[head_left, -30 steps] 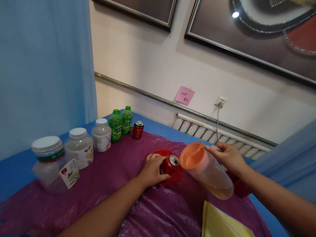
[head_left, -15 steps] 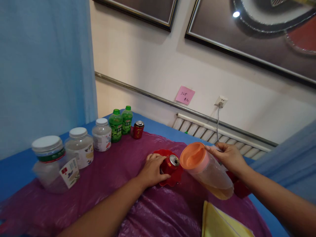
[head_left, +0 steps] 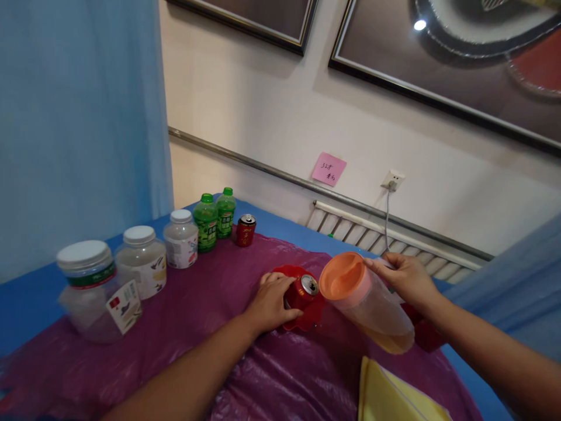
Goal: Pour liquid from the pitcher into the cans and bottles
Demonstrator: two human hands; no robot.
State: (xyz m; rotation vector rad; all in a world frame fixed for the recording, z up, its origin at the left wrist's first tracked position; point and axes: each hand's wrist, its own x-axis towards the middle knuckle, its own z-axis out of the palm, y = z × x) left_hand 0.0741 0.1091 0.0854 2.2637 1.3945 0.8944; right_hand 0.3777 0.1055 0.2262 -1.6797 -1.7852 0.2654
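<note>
My left hand point(head_left: 272, 298) is wrapped round a red drink can point(head_left: 301, 292) with an opened silver top. The can leans to the right over a red scalloped dish point(head_left: 307, 320). In my right hand point(head_left: 405, 280) is the handle of a clear pitcher point(head_left: 372, 313) with an orange lid. The pitcher is tilted to the left, its lid close beside the can's top, and amber liquid lies along its lower side. Whether any liquid passes between lid and can, I cannot tell.
Three clear jars with white lids point(head_left: 140, 263), two green bottles point(head_left: 205, 225) and another red can point(head_left: 246, 230) line the left and back of the table. A yellow cloth point(head_left: 390, 394) lies in front. Something red point(head_left: 427, 333) sits behind the pitcher. Purple plastic sheeting point(head_left: 188, 327) covers the table.
</note>
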